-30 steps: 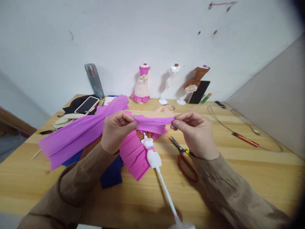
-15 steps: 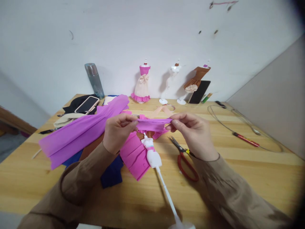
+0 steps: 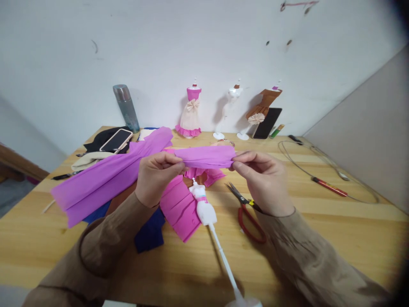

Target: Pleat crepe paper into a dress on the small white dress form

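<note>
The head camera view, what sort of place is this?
Probably a craft corner for miniature dressmaking, judging by the small mannequin in a pink-and-cream ruffled dress, the red-handled metal scissors and the creased purple strip of thin material held between left hand and right hand.

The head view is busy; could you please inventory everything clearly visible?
Held strip: 1, purple, centre
Long sheet: 1, purple, left
Pleated piece: 1, pink, centre
Scraps: count unclear, blue, left
Phone: 1, black, left
Bottle: 1, grey, back left
Mannequins: 4, white, three back, one front
Dresses: 2, pink-cream and brown, back
Slab: 1, black, back right
Tube: 1, green, back right
Scissors: 1, red-handled, right of centre
Corded tool: 1, red, right
Table: 1, yellowish, below
Left hand and right hand: 2, bare, strip's ends
Sleeves: 2, brown, bottom
</note>
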A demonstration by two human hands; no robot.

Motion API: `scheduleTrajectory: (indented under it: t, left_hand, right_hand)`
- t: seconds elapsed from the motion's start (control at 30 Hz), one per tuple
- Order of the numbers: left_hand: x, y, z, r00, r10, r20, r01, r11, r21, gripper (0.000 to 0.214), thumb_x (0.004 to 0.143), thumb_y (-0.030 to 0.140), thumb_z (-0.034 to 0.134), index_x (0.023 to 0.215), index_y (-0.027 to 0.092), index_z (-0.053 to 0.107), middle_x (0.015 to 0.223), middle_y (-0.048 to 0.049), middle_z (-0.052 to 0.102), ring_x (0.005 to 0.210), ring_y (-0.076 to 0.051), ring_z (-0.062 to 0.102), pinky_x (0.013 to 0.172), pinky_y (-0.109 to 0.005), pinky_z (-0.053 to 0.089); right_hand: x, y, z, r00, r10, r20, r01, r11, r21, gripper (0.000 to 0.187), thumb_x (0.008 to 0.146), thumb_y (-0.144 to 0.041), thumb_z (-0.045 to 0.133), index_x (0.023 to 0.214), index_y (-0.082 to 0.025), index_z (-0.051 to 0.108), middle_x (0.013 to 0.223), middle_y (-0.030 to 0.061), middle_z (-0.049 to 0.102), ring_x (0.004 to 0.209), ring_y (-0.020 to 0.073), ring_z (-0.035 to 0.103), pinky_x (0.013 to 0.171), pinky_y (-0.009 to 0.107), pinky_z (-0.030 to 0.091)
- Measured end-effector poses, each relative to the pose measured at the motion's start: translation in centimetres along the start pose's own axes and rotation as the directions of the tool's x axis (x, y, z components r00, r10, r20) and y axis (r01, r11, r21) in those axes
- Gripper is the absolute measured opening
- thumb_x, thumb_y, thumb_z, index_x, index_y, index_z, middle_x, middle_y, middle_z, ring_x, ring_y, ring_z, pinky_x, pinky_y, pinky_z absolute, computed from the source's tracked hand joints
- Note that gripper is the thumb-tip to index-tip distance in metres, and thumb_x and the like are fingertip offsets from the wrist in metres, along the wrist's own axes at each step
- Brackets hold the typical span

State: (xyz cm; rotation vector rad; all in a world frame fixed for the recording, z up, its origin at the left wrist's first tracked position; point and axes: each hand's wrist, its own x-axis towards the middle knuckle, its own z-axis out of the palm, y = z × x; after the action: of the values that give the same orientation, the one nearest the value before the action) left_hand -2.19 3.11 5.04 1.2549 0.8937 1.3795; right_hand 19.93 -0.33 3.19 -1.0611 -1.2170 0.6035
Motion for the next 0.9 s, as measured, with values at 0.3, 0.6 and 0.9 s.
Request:
scheduleTrajectory:
  t: [0.3,0.6,0.9]
  left_hand:
    - [0.14,0.0,-0.03,0.999,0.001,0.036,0.0,1.0,-0.001,0.011,0.058,0.014,0.08,0.062,0.014,0.07,0.059,-0.0011,0.072,0.056,-0.013,0.069,0.058,-0.023,0.056]
    - [0.42,-0.08,-0.36,0.999,0.029,0.037,-0.029,1.0,-0.002,0.013,0.06,0.017,0.08,0.064,0.015,0.067,0.06,-0.0008,0.072,0.056,-0.014,0.069,0.059,-0.026,0.059]
    - [0.54,-0.28,-0.5,0.997,0.047,0.06,-0.046,0.999,-0.017,0.01,0.061,0.015,0.078,0.062,0.016,0.068,0.06,-0.0014,0.072,0.057,-0.015,0.07,0.059,-0.025,0.059]
  right_hand:
    - [-0.13,0.1,0.17,0.998,-0.042,-0.037,0.041,0.999,-0.024,0.008,0.072,-0.023,0.078,0.071,-0.022,0.069,0.073,0.0029,0.068,0.064,0.0167,0.062,0.065,0.034,0.055]
    - [0.05,-0.23,0.05,0.986,0.056,0.157,-0.065,0.996,0.053,0.014,0.076,-0.03,0.075,0.071,-0.021,0.065,0.068,0.0016,0.066,0.06,0.0157,0.06,0.061,0.031,0.051]
    - [0.24,0.0,-0.26,0.987,0.048,0.151,-0.058,0.996,0.064,0.01,0.069,-0.021,0.076,0.063,-0.022,0.069,0.068,0.0016,0.064,0.067,0.016,0.056,0.06,0.029,0.046]
